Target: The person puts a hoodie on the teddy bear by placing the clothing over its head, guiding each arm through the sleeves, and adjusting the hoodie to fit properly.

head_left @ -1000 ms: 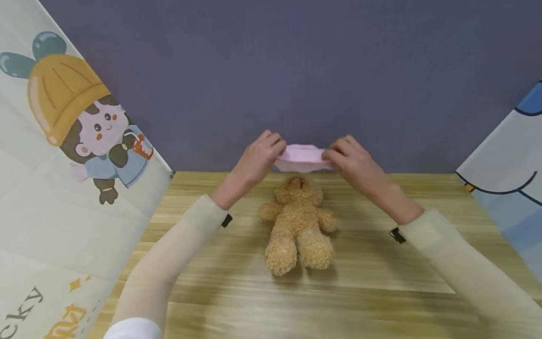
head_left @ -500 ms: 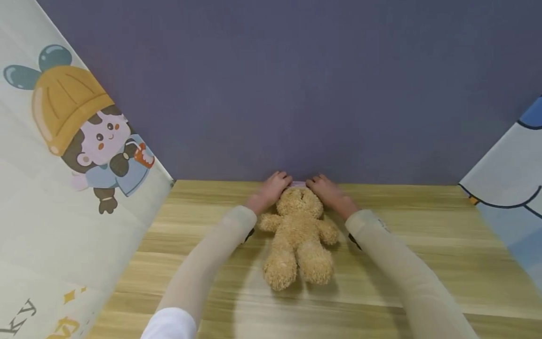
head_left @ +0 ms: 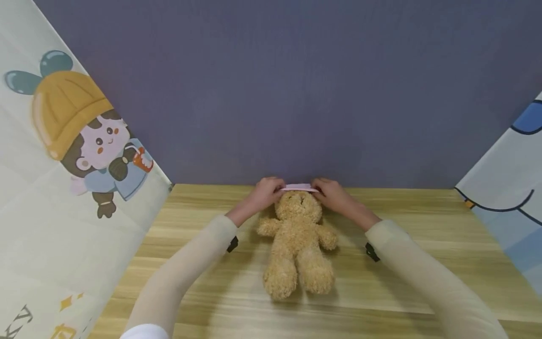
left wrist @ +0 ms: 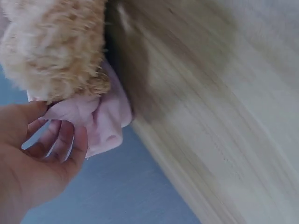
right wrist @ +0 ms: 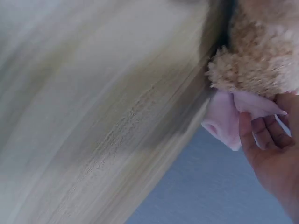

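A tan plush teddy bear (head_left: pixel 298 235) lies on its back, its head toward the dark panel. At the top of its head is a soft pink cloth hat (head_left: pixel 298 187), its edge level with the crown. My left hand (head_left: pixel 267 193) pinches the hat's edge on one side; in the left wrist view, thumb and fingers hold the pink cloth (left wrist: pixel 110 114) below the fur. On the other side my right hand (head_left: pixel 334 195) pinches the opposite edge, with the loose pink cloth (right wrist: pixel 222 116) hanging beside its fingers. The far part of the hat is hidden.
The wooden tabletop (head_left: pixel 203 296) runs under the bear. A dark blue-grey panel (head_left: pixel 275 94) stands along its far edge, close behind both hands. Printed sheets flank it: a cartoon-child sheet (head_left: pixel 34 212) at left and a blue-and-white sheet (head_left: pixel 499 183) at right.
Both hands have brought the pink hat down and toward me, from above the bear to the top of its head. In the last half second the hands have shifted slightly and more pink shows.
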A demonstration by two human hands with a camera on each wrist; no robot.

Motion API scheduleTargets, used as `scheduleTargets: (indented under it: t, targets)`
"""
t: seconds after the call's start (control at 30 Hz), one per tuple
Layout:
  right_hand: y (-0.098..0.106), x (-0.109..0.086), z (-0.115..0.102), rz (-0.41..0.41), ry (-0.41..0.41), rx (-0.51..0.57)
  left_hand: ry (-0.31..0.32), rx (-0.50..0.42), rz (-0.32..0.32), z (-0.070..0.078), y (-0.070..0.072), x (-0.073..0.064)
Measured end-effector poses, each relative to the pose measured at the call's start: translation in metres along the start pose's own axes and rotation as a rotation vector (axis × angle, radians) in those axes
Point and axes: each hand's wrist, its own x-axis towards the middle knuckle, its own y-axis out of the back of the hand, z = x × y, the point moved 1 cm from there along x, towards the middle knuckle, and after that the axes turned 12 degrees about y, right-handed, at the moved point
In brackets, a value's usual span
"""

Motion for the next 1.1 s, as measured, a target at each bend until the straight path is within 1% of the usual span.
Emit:
scheduleTargets:
  t: [0.07, 0.1, 0.17, 0.2, 0.23, 0.27, 0.3, 0.33, 0.4, 0.5, 0.6, 0.67, 0.77, 0.9, 0.97, 1.03, 1.1]
  targets:
    - [0.003, -0.004, -0.007, 0.026, 0.023, 0.046, -0.017, -0.025, -0.009, -0.001, 0.005, -0.01]
    - [0.004, -0.006, -0.01, 0.022, 0.024, 0.074, -0.025, -0.036, -0.031, -0.001, 0.007, -0.014]
    - [0.008, -0.012, -0.014, -0.025, 0.0, 0.157, -0.038, -0.071, -0.109, 0.0, 0.007, -0.02]
    - [0.008, -0.015, -0.015, -0.062, -0.027, 0.208, -0.034, -0.085, -0.147, 0.0, 0.006, -0.023]
    - [0.009, -0.017, -0.017, -0.096, -0.052, 0.262, -0.025, -0.089, -0.171, 0.001, 0.005, -0.025]
    - [0.008, -0.019, -0.018, -0.127, -0.076, 0.303, -0.012, -0.1, -0.193, 0.002, 0.003, -0.028]
    - [0.006, -0.02, -0.02, -0.147, -0.098, 0.346, 0.003, -0.106, -0.201, 0.003, 0.001, -0.029]
    - [0.005, -0.02, -0.022, -0.159, -0.115, 0.376, 0.022, -0.101, -0.197, 0.004, -0.001, -0.031]
    - [0.0, -0.02, -0.024, -0.149, -0.143, 0.402, 0.064, -0.074, -0.161, 0.007, -0.006, -0.033]
    - [-0.006, -0.021, -0.029, -0.102, -0.169, 0.389, 0.119, -0.032, -0.099, 0.014, -0.013, -0.035]
    - [-0.009, -0.022, -0.032, -0.069, -0.205, 0.364, 0.149, 0.011, -0.044, 0.02, -0.02, -0.038]
    - [-0.01, -0.022, -0.034, -0.051, -0.224, 0.349, 0.152, 0.027, -0.005, 0.022, -0.022, -0.038]
    - [-0.011, -0.021, -0.035, -0.032, -0.231, 0.328, 0.148, 0.051, 0.042, 0.023, -0.025, -0.04]
    - [-0.013, -0.02, -0.037, -0.002, -0.213, 0.275, 0.138, 0.077, 0.08, 0.023, -0.027, -0.042]
    - [-0.016, -0.02, -0.037, 0.023, -0.201, 0.246, 0.122, 0.097, 0.106, 0.024, -0.028, -0.044]
    - [-0.018, -0.019, -0.039, 0.046, -0.184, 0.219, 0.103, 0.136, 0.142, 0.025, -0.03, -0.046]
    - [-0.022, -0.018, -0.04, 0.07, -0.148, 0.182, 0.086, 0.183, 0.181, 0.025, -0.034, -0.048]
